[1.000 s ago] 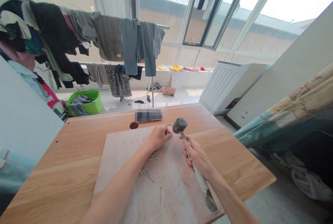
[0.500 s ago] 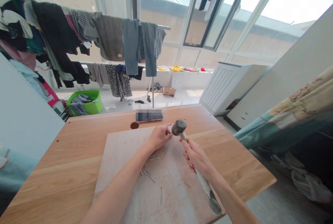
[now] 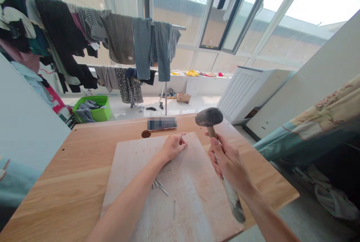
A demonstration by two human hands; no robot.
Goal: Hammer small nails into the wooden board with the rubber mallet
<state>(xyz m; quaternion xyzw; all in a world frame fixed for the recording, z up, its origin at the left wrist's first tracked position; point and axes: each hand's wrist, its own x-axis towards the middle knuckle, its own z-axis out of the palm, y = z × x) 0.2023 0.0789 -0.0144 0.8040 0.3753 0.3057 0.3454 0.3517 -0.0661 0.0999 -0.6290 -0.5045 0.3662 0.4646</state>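
A pale wooden board point(image 3: 191, 193) lies on the wood-grain tabletop. On its far right part rests my left hand point(image 3: 174, 147), thumb and fingers pinched together; whatever is between the fingertips is too small to make out. My right hand point(image 3: 226, 159) grips a mallet point(image 3: 209, 117) by its long, worn handle. The mallet's dark head is raised above the board's far right corner, apart from the left hand. Several loose nails point(image 3: 161, 185) lie near my left forearm, and a single nail point(image 3: 174, 209) sits closer to me. A row of small dots point(image 3: 143, 151) marks the board's far left.
Beyond the board, a blurred-out dark flat object point(image 3: 162, 123) and a round brown disc point(image 3: 146, 134) are on the tabletop point(image 3: 75, 159). Behind stand a clothes rack with hanging laundry point(image 3: 120, 39), a green basket point(image 3: 101, 112) and a white ribbed cabinet point(image 3: 236, 92). A curtain point(image 3: 303, 129) hangs at right.
My right hand has lifted the mallet up and to the right, away from my left hand. The left hand keeps its pinch in nearly the same spot.
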